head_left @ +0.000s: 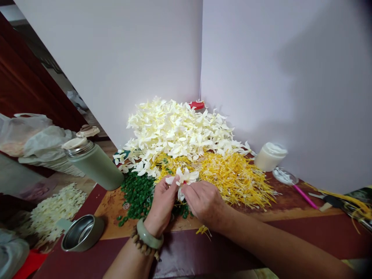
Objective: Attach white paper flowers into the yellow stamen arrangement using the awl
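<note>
A white artificial flower (pixel 187 176) with a small red centre is pinched between the thumb and fingers of my left hand (pixel 165 195), which wears a green bangle and a beaded bracelet. Against the flower's lower side, the fingertips of my right hand (pixel 203 199) are pressed together; whatever they hold is hidden. Behind both hands lies a bunch of yellow stamens (pixel 235 178). Left of them is a heap of small green plastic pieces (pixel 138 193). A large pile of white petal flowers (pixel 180 128) rises at the back.
A green thermos (pixel 95 162) and its metal-lined cup (pixel 83 234) stand at the left. On the right are a jar of white paste (pixel 271 155), a dish with white paste (pixel 285 176), a pink stick (pixel 305 195) and scissors (pixel 334 201). White walls close off the back.
</note>
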### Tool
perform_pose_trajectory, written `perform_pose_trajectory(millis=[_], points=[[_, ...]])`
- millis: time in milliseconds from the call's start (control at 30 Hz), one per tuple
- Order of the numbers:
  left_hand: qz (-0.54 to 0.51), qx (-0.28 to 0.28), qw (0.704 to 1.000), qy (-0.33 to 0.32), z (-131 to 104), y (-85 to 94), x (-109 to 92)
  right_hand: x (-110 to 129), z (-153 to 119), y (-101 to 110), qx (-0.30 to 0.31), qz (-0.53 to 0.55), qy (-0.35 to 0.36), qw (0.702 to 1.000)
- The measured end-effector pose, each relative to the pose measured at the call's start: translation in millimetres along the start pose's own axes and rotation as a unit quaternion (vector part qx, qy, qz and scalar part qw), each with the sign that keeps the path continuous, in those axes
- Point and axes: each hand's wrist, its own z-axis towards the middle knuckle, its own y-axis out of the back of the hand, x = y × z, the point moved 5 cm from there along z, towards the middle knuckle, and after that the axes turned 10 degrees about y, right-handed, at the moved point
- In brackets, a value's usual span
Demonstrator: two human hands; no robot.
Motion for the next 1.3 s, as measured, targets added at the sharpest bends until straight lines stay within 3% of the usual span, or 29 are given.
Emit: perform_pose_trajectory(millis=[200,300,367,500,667,733,867,1033,1300], points=[[0.019,0.044,0.999,0.019,-0.6,-4.2,3.0,-4.7,-0.9,-2.4,-0.014,0.018,-0.021,1.0],[0.002,0.045,0.999,0.023,2.3,-2.2,-1.1,-15.4,0.5,2.9,-0.02,0.128,-0.069,0.989],[-0.038,0.025,0.998,0.037,4.8,1.3,-4.7,-31.8,-0.3,8.1,-0.046,0.258,-0.159,0.952],[-0.082,-0.003,0.994,0.072,6.9,5.2,-6.8,-66.0,-7.8,6.2,-0.104,0.422,-0.348,0.831],[-0.059,0.048,0.993,0.092,5.3,-3.2,-0.2,-70.2,-11.2,-21.8,-0.054,0.533,-0.395,0.746],[-0.044,0.059,0.993,0.096,4.3,-6.4,1.4,-66.1,-12.6,-29.2,-0.042,0.555,-0.398,0.73],[-0.05,0.068,0.991,0.105,1.4,-10.2,1.3,-63.7,-15.6,-31.6,-0.053,0.549,-0.412,0.725],[-0.01,0.116,0.991,0.069,-1.1,-14.0,0.9,-64.3,-17.5,-29.5,-0.053,0.498,-0.427,0.753],[-0.033,0.087,0.993,0.077,2.8,-11.6,4.9,-55.1,-13.4,-27.6,-0.048,0.503,-0.387,0.772]])
